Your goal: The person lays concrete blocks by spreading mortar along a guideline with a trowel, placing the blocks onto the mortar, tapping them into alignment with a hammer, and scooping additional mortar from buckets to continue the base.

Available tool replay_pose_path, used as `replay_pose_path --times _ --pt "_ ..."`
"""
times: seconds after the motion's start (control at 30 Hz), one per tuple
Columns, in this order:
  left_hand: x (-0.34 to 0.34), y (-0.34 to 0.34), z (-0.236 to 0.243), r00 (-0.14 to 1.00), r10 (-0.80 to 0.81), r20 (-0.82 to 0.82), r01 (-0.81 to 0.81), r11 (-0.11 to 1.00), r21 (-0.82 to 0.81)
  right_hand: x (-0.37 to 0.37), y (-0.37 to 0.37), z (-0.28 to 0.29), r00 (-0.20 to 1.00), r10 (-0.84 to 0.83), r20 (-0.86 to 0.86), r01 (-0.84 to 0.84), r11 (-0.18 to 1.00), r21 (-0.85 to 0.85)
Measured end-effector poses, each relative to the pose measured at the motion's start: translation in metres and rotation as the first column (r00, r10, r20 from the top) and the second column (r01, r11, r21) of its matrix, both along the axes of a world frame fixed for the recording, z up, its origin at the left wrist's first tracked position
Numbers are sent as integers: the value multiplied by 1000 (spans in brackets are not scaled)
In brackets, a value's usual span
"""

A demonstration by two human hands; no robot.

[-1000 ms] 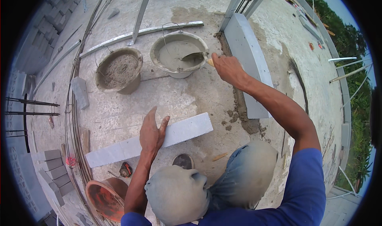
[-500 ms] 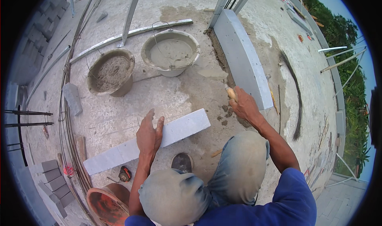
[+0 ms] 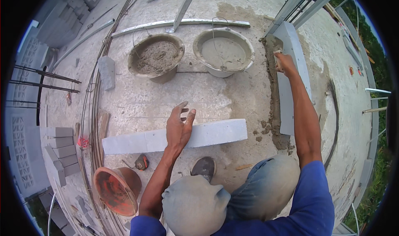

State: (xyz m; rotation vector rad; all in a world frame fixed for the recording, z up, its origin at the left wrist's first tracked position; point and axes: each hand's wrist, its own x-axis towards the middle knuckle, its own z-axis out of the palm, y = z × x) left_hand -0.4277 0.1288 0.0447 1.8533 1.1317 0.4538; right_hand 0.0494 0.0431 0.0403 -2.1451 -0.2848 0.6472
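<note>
My right hand [image 3: 285,65] grips a trowel [image 3: 272,43], its blade down at the far end of a mortar strip [image 3: 273,99]. My fingers hide most of its handle. That strip runs along the left foot of a long pale block [image 3: 292,94] standing on edge on the right. Over a second white block [image 3: 220,132], which lies crosswise in front of me, my left hand [image 3: 179,126] is held with its fingers apart and nothing in them. Whether it touches the block I cannot tell.
Two buckets stand ahead: one [image 3: 164,77] with thick mortar, one [image 3: 220,73] with thin grey slurry. An orange bucket [image 3: 135,180] and a tape measure [image 3: 141,162] are at lower left. Long rods [image 3: 88,107] run along the left. A metal post [image 3: 286,11] rises beyond the standing block.
My right hand has moved away from me with the trowel, from the near part of the standing block to its far end. My view has turned right. My left hand stays near the lying block.
</note>
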Motion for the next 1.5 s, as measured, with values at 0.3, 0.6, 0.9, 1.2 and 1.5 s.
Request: replay_pose_path --times 0.3,0.6,0.9,1.2,1.5 --pt "-2 236 22 847 324 422 -355 935 -6 -124 -55 41 915 30 -401 209 817 538" --pt "63 212 46 823 392 410 -250 900 -358 -195 -191 70 712 276 -645 351 657 668" --pt "59 149 167 747 276 605 -72 938 -339 -230 -289 98 797 136 -589 334 712 617" --pt "-2 114 285 717 -435 544 473 878 79 -288 -350 140 935 49 -352 276 523 807" --pt "58 -117 270 455 -257 853 868 -87 -489 -428 -425 206 946 -287 -147 303 631 714"
